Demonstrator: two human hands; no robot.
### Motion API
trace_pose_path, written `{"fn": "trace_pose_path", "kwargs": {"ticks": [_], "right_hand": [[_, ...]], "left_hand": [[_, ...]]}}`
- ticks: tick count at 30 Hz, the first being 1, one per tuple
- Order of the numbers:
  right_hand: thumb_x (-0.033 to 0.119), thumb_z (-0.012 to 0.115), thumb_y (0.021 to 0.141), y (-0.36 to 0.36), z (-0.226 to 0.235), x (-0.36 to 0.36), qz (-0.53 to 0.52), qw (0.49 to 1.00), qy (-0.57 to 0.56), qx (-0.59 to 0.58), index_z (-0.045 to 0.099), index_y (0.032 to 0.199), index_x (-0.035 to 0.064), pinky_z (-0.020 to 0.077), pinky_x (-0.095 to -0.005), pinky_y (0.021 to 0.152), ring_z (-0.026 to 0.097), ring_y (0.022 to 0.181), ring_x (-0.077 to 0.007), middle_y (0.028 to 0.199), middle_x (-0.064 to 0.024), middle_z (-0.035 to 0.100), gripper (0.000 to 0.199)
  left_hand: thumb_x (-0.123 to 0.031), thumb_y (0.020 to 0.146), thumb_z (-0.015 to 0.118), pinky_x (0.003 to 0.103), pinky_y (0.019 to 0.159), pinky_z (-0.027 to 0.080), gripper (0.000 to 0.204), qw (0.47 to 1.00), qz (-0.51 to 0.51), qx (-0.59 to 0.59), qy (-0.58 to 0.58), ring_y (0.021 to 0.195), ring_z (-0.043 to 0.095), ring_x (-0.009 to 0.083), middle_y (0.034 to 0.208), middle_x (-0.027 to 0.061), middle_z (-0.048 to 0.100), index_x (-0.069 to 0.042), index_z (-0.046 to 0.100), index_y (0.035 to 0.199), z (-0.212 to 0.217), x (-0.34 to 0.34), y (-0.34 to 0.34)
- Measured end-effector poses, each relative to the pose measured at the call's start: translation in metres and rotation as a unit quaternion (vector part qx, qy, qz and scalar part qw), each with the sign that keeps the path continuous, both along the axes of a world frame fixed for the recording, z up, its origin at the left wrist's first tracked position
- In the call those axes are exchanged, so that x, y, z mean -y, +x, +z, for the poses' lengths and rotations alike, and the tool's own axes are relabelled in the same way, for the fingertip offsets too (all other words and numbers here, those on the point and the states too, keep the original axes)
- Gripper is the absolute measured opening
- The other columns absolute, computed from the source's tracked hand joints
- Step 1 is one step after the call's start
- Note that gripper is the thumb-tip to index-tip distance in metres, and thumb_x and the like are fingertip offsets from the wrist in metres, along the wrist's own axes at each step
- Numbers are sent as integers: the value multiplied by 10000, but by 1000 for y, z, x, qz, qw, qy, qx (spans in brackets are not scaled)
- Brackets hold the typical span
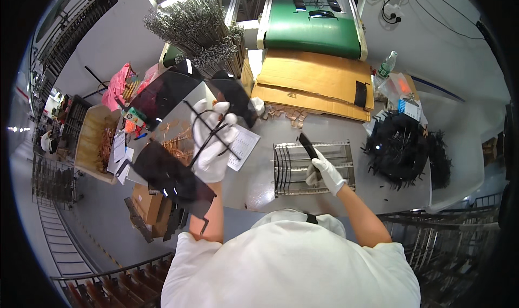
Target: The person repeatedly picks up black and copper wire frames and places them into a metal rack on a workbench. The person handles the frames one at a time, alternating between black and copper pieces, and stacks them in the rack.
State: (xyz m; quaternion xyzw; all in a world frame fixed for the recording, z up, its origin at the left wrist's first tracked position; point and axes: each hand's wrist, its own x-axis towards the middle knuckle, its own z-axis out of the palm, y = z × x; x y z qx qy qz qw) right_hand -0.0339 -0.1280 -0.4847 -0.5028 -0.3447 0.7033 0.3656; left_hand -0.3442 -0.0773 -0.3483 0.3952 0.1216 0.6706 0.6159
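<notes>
My left hand (210, 140), in a white glove, is closed around the middle of a black wire frame (233, 154) with crossing rods. Dark, glossy curved panels (170, 175) hang on the frame's ends, spreading over the left of the table. My right hand (326, 174), also gloved in white, grips a narrow black curved piece (307, 146) by its lower end, tilted up to the left. Beneath that hand lies a metal slotted rack (338, 151), with several thin black curved pieces (281, 170) standing in its left part.
A heap of black parts (397, 148) lies at the right. Flat cardboard (319, 83) and small copper-coloured pieces (294, 116) are at the back, before a green conveyor (308, 35) carrying a similar frame. Wire hooks (189, 29) stand back left; paper (246, 146) lies mid-table.
</notes>
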Motion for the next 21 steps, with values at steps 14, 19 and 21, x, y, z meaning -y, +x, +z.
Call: {"fn": "trace_pose_path", "kwargs": {"ticks": [14,19,21], "right_hand": [[622,335,1057,-61,-48,-12,233,809,80,533,165,1651,75,561,-513,853,732,972,-427,1055,-303,731,825],[542,700,909,-51,-1,-23,145,725,336,583,110,1655,52,565,-487,871,706,973,-393,1094,-245,687,1070],[444,845,793,-44,41,-18,38,716,506,479,161,1646,36,559,-458,909,682,1009,-405,1165,-267,645,1167]], "left_hand": [[-130,745,802,342,930,543,1001,998,46,-45,-16,1204,587,305,1421,172,502,-189,296,1606,-23,27,-26],[-56,787,715,411,1001,559,856,989,-10,-108,-97,1204,645,376,1391,186,535,-181,328,1541,-34,20,8],[-66,907,651,356,1045,524,640,987,-89,-103,-85,1233,645,340,1429,197,574,-122,418,1500,-32,30,28]]}}
